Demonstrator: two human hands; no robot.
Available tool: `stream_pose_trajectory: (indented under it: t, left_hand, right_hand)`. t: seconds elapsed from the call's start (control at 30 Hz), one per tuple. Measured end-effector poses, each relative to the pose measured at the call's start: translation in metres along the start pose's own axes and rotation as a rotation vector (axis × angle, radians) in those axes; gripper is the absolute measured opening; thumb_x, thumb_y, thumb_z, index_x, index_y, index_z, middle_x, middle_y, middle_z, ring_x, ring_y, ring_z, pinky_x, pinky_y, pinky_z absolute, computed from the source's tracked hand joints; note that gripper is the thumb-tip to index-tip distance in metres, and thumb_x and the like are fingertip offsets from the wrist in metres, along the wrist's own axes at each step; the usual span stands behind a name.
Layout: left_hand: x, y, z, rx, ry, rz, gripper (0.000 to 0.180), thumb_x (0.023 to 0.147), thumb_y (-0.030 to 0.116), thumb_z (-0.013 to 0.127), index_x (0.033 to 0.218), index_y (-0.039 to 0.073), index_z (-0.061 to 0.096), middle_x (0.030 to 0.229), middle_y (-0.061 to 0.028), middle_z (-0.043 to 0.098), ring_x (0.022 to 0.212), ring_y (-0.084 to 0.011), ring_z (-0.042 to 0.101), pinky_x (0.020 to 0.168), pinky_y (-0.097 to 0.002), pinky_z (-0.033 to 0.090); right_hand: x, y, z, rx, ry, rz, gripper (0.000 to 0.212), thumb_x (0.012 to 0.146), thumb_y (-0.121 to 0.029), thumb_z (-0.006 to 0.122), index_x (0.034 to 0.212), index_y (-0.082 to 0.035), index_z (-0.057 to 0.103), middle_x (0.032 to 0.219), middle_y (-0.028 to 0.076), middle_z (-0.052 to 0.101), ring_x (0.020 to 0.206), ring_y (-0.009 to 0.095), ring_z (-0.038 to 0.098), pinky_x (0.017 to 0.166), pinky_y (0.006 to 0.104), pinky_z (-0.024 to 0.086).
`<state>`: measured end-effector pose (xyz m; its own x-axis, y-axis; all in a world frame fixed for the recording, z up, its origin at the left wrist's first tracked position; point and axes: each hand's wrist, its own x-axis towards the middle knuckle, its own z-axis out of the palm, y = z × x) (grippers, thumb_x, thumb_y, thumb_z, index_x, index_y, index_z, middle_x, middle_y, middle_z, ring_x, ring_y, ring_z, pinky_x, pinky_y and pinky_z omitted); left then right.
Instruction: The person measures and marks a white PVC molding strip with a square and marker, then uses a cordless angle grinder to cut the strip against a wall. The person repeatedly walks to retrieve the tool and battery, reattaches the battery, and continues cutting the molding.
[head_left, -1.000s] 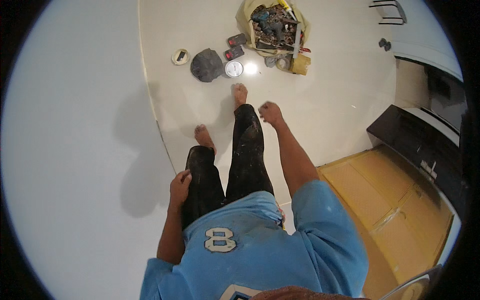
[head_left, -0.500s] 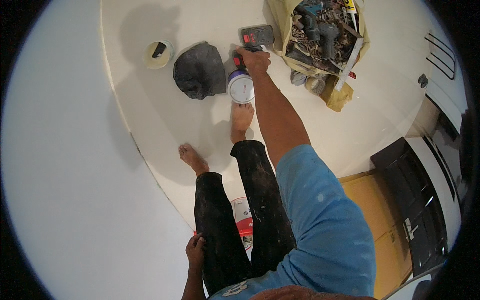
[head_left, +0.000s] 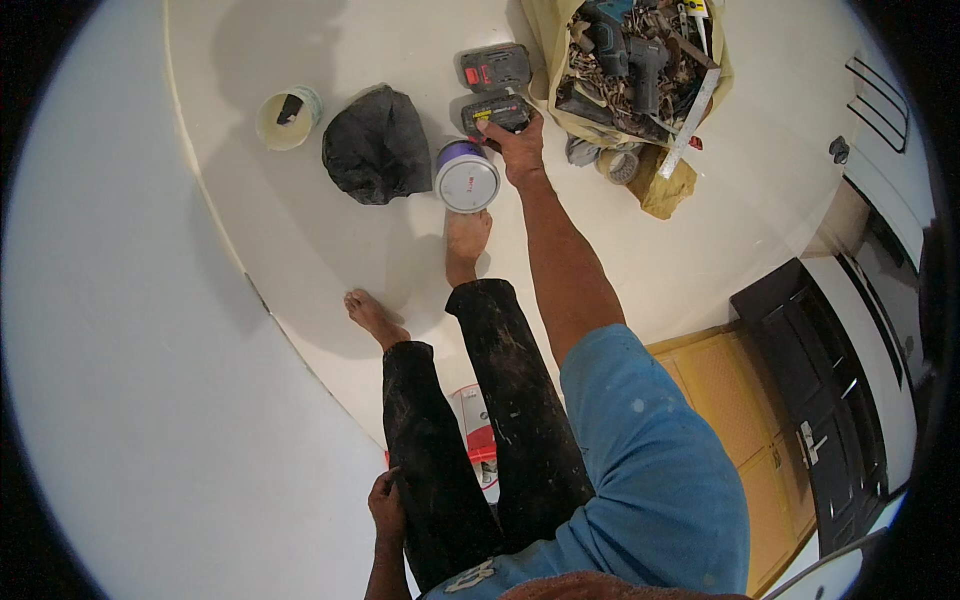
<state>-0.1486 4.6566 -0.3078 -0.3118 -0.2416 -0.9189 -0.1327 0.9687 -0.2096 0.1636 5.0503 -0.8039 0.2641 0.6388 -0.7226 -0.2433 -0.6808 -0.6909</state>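
Observation:
My right hand (head_left: 521, 150), reaching far forward over the floor, has its fingers and thumb closed around a black power tool battery (head_left: 497, 115) with a yellow label. A second battery (head_left: 496, 68), black with a red part, lies just beyond it. Close to my right hand stands a round tub (head_left: 468, 180) with a white lid and purple side, in front of my right foot. My left hand (head_left: 387, 503) rests low against my left thigh with its fingers curled; what they hold, if anything, is hidden.
A black plastic bag (head_left: 377, 146) and a pale bucket (head_left: 270, 124) stand to the left. An open yellowish sack (head_left: 548, 60) of tools and screws is at right, with a metal ruler (head_left: 690, 128) across it. A white wall (head_left: 130, 380) runs along the left.
My right hand has turned and shifted slightly, so the nearer battery's labelled face now shows. The whole view has shifted a little. My left hand stays beside the thigh.

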Motion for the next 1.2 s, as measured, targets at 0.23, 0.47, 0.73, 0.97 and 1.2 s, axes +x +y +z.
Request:
stream_pose_trajectory:
  t: [0.23, 0.47, 0.73, 0.97, 1.2]
  left_hand:
    - [-0.004, 0.025, 0.000, 0.099, -0.016, 0.071, 0.034, 0.102, 0.015, 0.064, 0.129, -0.005, 0.070, 0.121, -0.0177, 0.074, 0.112, -0.0268, 0.070, 0.102, -0.0394, 0.053]
    - [0.000, 0.101, 0.019, 0.340, -0.073, 0.466, 0.046, 0.099, 0.018, 0.072, 0.139, -0.003, 0.063, 0.131, -0.0243, 0.069, 0.120, -0.0355, 0.068, 0.109, -0.0447, 0.051]
    - [-0.130, 0.304, 0.097, 1.011, -0.194, 1.409, 0.101, 0.075, 0.032, 0.095, 0.158, 0.006, 0.044, 0.158, -0.0258, 0.044, 0.140, -0.0432, 0.054, 0.113, -0.0507, 0.050]
    - [-0.213, 0.250, 0.070, 1.177, -0.553, 1.379, 0.089, 0.069, 0.030, 0.096, 0.145, 0.006, 0.053, 0.130, -0.0204, 0.063, 0.122, -0.0391, 0.065, 0.104, -0.0473, 0.054]
    - [-0.227, 0.155, 0.035, 1.184, -0.882, 0.837, 0.066, 0.082, 0.034, 0.088, 0.132, 0.003, 0.059, 0.115, -0.0079, 0.067, 0.110, -0.0195, 0.064, 0.100, -0.0371, 0.051]
  right_hand:
    - [-0.013, -0.032, 0.002, 0.086, -0.016, 0.146, 0.091, 0.073, -0.002, 0.092, 0.144, -0.001, 0.036, 0.127, 0.015, 0.061, 0.110, 0.028, 0.068, 0.095, 0.0440, 0.062]
    - [-0.110, -0.099, -0.012, 0.405, -0.275, 0.419, 0.039, 0.085, -0.004, 0.074, 0.122, 0.004, 0.064, 0.107, 0.017, 0.073, 0.100, 0.028, 0.074, 0.089, 0.0465, 0.064]
    - [-0.391, -0.213, -0.015, 0.381, -0.522, 0.799, 0.067, 0.091, -0.031, 0.081, 0.143, -0.002, 0.049, 0.123, 0.015, 0.068, 0.106, 0.029, 0.073, 0.086, 0.0506, 0.066]
    - [-0.558, -0.222, -0.071, 0.523, -0.626, 0.698, 0.086, 0.101, -0.073, 0.054, 0.150, -0.002, 0.052, 0.128, 0.020, 0.065, 0.104, 0.034, 0.074, 0.083, 0.0523, 0.065]
    - [-0.766, -0.168, -0.058, 1.013, -0.329, 0.410, 0.066, 0.108, -0.062, 0.052, 0.131, -0.001, 0.062, 0.102, 0.014, 0.076, 0.084, 0.026, 0.077, 0.076, 0.0449, 0.067]
